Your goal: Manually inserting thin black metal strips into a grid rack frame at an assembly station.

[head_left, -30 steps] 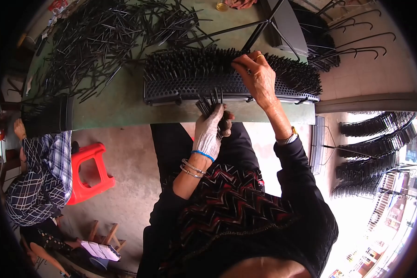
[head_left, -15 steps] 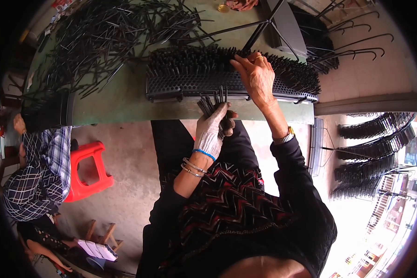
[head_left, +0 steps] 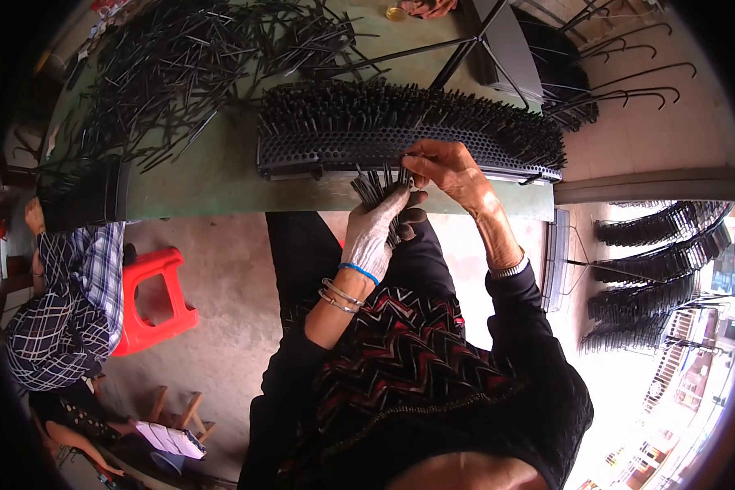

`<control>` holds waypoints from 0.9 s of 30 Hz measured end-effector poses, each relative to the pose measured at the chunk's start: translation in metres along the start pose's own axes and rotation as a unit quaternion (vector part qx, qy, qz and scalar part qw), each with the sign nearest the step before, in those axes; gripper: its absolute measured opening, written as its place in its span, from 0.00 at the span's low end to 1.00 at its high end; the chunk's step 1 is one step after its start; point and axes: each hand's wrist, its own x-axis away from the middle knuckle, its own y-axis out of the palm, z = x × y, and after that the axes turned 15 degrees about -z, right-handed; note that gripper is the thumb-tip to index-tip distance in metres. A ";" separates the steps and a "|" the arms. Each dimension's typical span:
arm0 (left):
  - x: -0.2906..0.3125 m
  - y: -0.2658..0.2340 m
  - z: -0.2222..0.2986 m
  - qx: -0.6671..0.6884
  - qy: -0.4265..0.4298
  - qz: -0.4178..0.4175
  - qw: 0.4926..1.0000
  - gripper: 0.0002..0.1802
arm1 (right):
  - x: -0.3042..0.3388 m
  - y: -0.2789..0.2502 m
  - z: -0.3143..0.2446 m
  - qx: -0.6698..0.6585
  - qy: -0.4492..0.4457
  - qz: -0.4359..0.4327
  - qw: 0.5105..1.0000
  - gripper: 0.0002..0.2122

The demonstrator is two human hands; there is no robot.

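My left hand (head_left: 377, 226), in a whitish glove with darkened fingertips, is closed round a bundle of thin black sticks (head_left: 372, 187) whose ends point up and away. My right hand (head_left: 453, 172) is bare; its thumb and forefinger pinch the end of a black stick at the bundle's right side. Just beyond both hands lies a long, perforated black rack (head_left: 351, 151) along the table edge. Many black sticks (head_left: 343, 106) stand upright in its holes, packed closely. The palm side of my left hand is hidden.
A large heap of loose black sticks (head_left: 180, 73) covers the far left of the green table (head_left: 196, 184). A black metal frame (head_left: 475, 38) rises behind the rack. Hooked rods (head_left: 645, 90) project at the right. A red stool (head_left: 157, 298) and another person (head_left: 65, 310) are at left.
My right hand has come down and nearer, from over the standing sticks to the bundle in my left hand, where it pinches a stick. My left hand has barely moved.
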 end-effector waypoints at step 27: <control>-0.013 -0.015 0.010 0.010 -0.003 0.020 1.000 0.16 | -0.017 -0.008 -0.019 0.138 -0.134 0.249 0.949 0.05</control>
